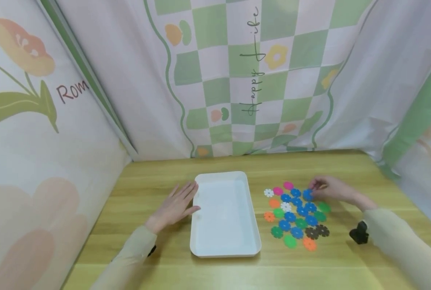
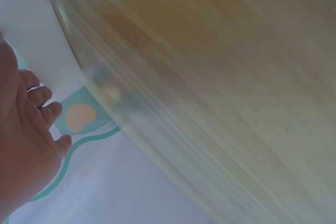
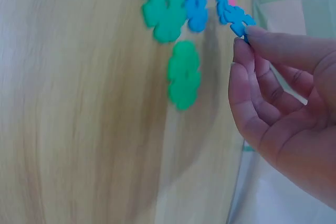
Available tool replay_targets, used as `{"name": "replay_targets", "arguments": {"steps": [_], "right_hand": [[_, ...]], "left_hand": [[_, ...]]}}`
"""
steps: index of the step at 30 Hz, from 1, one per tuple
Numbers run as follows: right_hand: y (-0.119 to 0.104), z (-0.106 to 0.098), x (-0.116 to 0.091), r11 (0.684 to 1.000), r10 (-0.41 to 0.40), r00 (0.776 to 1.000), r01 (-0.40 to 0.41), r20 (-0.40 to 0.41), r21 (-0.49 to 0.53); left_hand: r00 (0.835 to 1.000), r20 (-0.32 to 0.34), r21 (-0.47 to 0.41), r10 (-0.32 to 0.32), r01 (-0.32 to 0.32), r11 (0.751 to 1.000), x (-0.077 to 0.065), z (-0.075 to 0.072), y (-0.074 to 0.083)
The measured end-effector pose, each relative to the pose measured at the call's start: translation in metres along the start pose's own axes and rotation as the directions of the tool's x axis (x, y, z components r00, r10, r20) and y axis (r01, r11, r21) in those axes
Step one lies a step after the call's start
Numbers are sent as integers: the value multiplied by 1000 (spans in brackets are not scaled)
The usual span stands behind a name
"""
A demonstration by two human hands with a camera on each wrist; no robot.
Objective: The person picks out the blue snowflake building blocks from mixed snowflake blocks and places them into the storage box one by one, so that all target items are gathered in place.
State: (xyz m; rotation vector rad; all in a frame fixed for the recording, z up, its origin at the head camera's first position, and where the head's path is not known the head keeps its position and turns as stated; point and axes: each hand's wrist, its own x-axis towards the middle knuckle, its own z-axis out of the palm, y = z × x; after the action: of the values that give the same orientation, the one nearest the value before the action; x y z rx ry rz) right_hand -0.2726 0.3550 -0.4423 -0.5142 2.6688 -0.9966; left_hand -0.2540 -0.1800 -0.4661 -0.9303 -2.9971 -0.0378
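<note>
Between thumb and fingertips, my right hand (image 1: 329, 188) pinches a blue snowflake disc (image 3: 237, 20) at the back right of a cluster of discs. In the right wrist view the held disc is tilted, with the thumb on its edge. My left hand (image 1: 175, 204) rests along the left rim of a white tray (image 1: 225, 217), its fingers straight and its thumb over the edge. Flat on the table right of the tray lie the other discs: several blue, green discs (image 3: 184, 75), orange discs (image 1: 309, 243), pink discs (image 1: 288, 185), white discs (image 1: 268, 193) and dark brown discs (image 1: 311, 233).
The wooden table (image 1: 157, 262) ends at a checked curtain (image 1: 244, 80) behind. A patterned panel (image 1: 38, 161) stands along the left side. A black device (image 1: 359, 233) sits at the right sleeve.
</note>
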Motion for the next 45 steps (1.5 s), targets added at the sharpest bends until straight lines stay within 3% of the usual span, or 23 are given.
{"name": "replay_targets", "arguments": {"steps": [7,15,22,26,35,45], "right_hand": [[-31,2,2,999,38,999,-38,11,0],[-67,13,8,991,50,997,-58,63,124],[-93,28,17,989,-8,995,-7,99,150],[-108,37,24,977,-35,990,5,135,215],[-146,65,42,953,-67,975,0,210,303],[-183,108,60,963,-82,945,-7,317,269]], "left_hand": [[1000,-9,1,13,-13,1000,-1,-3,0],[999,2,-10,34,-34,999,2,-1,-3],[999,14,-9,39,-39,999,3,-1,-4],[999,25,-13,28,-27,1000,3,-1,-4],[999,32,6,20,-21,1000,2,0,-5],[999,35,-20,22,-21,1000,2,-4,-3]]}}
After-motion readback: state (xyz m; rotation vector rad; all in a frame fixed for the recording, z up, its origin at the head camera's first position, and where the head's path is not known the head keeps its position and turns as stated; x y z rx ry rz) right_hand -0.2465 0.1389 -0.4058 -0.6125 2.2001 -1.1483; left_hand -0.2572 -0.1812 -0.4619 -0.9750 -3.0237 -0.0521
